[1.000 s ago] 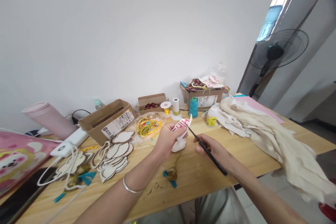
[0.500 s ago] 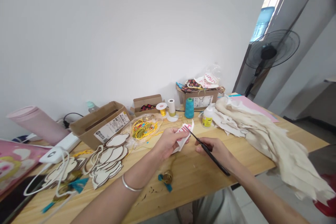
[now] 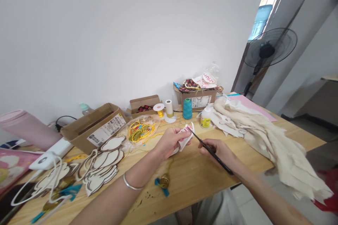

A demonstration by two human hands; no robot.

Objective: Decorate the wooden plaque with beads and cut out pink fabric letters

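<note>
My left hand is closed around a small white piece with red lettering, held just above the wooden table. My right hand grips a thin black stick-like tool; its tip touches the upper edge of the white piece. A silver bangle circles my left wrist. A small gold bell with teal tassel lies on the table below my hands, joined by a thin cord.
Flat white cut-out shapes lie at left, beside cardboard boxes, a bag of yellow cord, thread spools and a glue bottle. Cream cloth is heaped at right. A standing fan stands beyond.
The view has drifted right, so everything on the table sits further left. My hands stay together, the tool tip still at the white piece.
</note>
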